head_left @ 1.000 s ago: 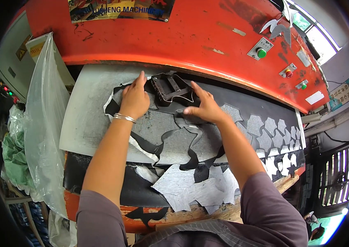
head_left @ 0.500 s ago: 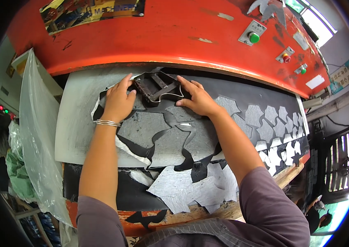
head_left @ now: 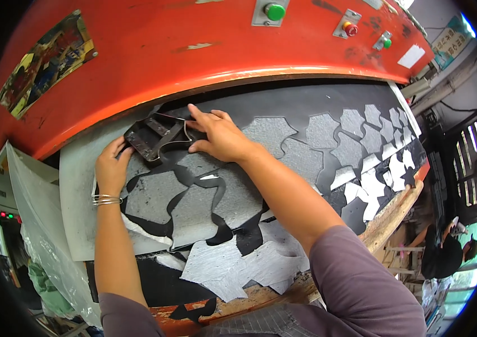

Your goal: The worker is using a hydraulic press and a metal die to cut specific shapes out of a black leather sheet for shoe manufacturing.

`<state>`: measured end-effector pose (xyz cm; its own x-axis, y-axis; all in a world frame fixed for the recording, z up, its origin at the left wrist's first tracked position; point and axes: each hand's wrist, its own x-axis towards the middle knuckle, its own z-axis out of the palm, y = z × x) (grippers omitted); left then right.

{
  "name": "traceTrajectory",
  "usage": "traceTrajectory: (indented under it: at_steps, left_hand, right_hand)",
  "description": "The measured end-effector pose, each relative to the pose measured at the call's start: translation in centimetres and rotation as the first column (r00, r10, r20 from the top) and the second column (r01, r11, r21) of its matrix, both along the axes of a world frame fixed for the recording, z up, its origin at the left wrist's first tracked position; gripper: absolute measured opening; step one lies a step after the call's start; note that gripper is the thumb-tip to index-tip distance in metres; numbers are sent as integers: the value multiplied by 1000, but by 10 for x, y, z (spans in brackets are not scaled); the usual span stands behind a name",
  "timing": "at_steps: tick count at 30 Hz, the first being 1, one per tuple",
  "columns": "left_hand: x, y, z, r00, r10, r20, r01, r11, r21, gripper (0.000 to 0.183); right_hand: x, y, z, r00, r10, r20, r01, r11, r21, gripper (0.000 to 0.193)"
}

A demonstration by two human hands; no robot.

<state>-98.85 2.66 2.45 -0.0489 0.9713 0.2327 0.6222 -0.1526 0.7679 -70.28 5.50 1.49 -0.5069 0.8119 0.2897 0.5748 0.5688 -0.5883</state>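
A dark metal cutting die with a cross brace and curved wall sits at the far left part of a black-and-grey sheet. My left hand has its fingertips and thumb against the die's left side. On the other side, my right hand grips the die's right wall, thumb low and fingers high. Grey cut pieces lie in the sheet below the die, divided by narrow black strips. Under the sheet is a pale cutting board.
A red machine beam with a green button and a red button spans the far side. Loose grey pieces lie along the near wooden edge. Plastic sheeting hangs at left. A person is at far right.
The head view has turned and shifted right. The die has moved left over the sheet. My left fingers, beside the die before, now touch it; my right hand has stayed with its right side.
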Motion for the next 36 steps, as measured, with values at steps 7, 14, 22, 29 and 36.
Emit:
traceTrajectory:
  at_steps: [7, 14, 22, 29, 36]
  left_hand:
    - [-13, 0, -21, 989, -138, -60, 143, 985, 94, 38]
    - [-20, 0, -31, 983, -134, -127, 147, 984, 102, 40]
    - [-15, -5, -21, 981, -103, -167, 125, 983, 131, 40]
    - [28, -27, 31, 973, 150, -175, -151, 989, 5, 43]
    - [180, -69, 90, 995, -46, 83, 45, 999, 23, 21]
  right_hand:
    - [6, -5, 3, 998, -30, 50, 30, 1000, 0, 82]
    - [-1, -15, 2, 997, -31, 72, 32, 999, -15, 66]
    - [4, -8, 2, 997, 10, 73, -11, 1000, 8, 77]
    - [53, -26, 43, 990, -27, 135, 43, 992, -116, 89]
    - [269, -62, 114, 743, -364, -562, 546, 816, 192, 59]
